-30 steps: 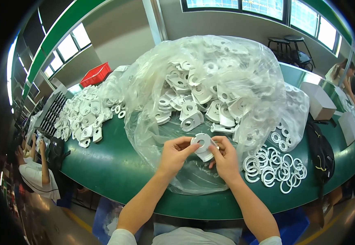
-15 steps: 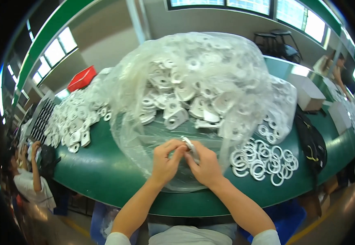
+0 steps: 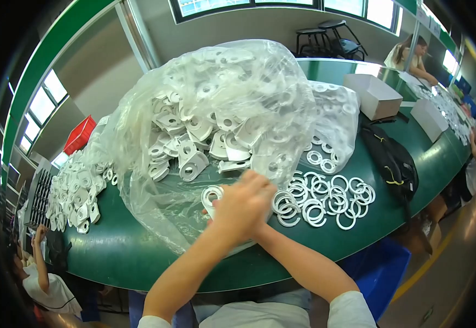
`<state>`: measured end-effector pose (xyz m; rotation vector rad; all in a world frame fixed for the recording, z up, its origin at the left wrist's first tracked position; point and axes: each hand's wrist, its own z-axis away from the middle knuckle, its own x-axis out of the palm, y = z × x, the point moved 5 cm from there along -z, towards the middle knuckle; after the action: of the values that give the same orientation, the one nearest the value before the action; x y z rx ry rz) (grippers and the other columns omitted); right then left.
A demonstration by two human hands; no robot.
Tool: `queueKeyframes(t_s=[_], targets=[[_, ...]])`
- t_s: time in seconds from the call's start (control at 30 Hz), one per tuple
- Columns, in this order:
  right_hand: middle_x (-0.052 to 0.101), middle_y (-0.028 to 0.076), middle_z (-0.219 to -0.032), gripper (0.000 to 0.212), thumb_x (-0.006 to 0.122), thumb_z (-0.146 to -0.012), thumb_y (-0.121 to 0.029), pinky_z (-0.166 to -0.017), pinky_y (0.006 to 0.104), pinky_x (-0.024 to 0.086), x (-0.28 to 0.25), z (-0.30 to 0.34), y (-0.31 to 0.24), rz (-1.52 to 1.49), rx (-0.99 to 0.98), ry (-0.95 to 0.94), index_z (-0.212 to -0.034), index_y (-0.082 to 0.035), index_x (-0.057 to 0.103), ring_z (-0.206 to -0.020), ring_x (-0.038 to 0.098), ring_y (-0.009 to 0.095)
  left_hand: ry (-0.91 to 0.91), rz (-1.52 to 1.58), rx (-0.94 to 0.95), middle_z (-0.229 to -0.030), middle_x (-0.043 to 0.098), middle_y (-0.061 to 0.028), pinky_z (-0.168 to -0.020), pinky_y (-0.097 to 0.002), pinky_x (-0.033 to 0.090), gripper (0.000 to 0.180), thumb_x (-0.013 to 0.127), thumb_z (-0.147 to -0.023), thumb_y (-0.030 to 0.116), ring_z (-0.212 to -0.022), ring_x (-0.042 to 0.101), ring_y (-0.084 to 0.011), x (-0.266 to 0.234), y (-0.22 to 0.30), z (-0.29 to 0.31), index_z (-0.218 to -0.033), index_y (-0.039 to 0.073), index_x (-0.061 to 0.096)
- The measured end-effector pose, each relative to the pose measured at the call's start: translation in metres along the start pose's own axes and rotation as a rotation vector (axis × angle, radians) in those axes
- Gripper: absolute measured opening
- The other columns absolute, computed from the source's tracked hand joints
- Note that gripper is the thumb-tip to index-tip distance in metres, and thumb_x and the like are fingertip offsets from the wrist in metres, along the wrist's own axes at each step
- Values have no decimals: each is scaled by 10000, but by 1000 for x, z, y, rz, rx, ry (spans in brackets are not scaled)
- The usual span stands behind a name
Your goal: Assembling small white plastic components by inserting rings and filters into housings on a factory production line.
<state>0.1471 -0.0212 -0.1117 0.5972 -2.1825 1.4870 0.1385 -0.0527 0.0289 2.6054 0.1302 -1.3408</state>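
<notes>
Clear plastic bag (image 3: 232,104) bulges with white brackets (image 3: 194,161) — both hands' fingers (image 3: 249,186) pinch one.

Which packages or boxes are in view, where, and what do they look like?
Clear plastic bag: centre of the green table, bulging, full of white plastic parts, open toward the hands.
White box: right of the bag, rectangular, closed.
Second white box: further right, rectangular.
Red crate: far left, behind the bag.
Black bag: right table edge, soft, yellow trim.

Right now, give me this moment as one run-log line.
left hand: grips white plastic part | right hand: mostly hidden behind left | clear bag of parts: open | white rings: right
</notes>
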Motion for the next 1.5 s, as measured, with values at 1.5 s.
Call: queueKeyframes(t_s=[1.5], targets=[[605,219,-1041,260,413,-973,-124,-722,350,565,23,-12,-40,110,504,152,-1184,27,415,-840,659,284,87,415,-456,-808,663,-52,-675,-284,451,145,693,-713,-25,-769,572,-167,-91,-118,92,-844,35,678]])
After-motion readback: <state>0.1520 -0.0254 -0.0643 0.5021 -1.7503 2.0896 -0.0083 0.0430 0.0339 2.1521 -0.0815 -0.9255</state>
